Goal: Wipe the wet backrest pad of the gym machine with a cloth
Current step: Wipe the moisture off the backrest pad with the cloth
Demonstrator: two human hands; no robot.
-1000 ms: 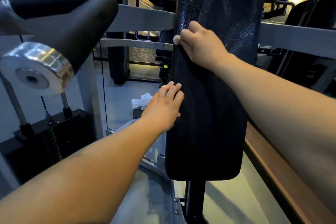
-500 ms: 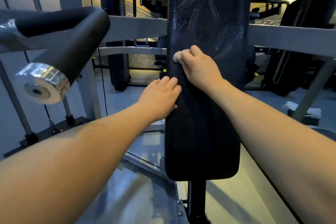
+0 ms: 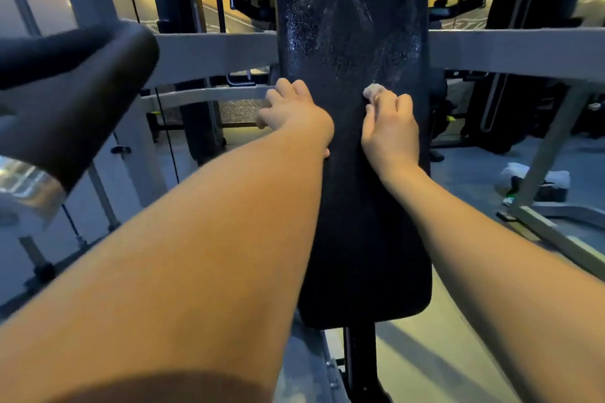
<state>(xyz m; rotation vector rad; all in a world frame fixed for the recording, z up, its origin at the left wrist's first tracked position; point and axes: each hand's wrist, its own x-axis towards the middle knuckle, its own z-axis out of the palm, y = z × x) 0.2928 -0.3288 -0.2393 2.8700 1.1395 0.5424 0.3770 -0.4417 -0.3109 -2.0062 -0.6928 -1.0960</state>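
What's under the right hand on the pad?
A pale cloth pokes out above the right hand, against the black backrest pad. The hand covers the rest of it.

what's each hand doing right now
Left hand: at edge of tall black padded backrest; grip cannot be told.
Right hand: holding a small whitish wadded cloth.

black roller pad (image 3: 82, 101) left (blurred), grey crossbar (image 3: 510, 49) right.
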